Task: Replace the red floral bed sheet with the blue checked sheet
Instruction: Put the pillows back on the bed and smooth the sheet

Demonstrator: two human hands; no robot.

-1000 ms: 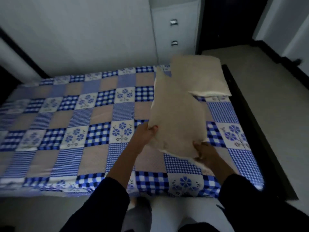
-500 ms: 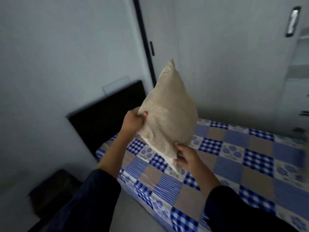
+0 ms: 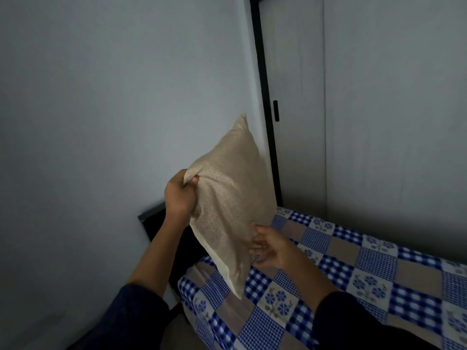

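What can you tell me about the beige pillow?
The pillow is a beige, coarse-woven cushion, square-looking and plump, held on edge with one corner pointing up and another down over the blue checked sheet. The left hand grips its left corner; the right hand touches its lower right side with spread fingers.

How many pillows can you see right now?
1. The beige pillow is held up over the head end of the blue checked sheet, one corner gripped by the left hand. More could lie outside the view.
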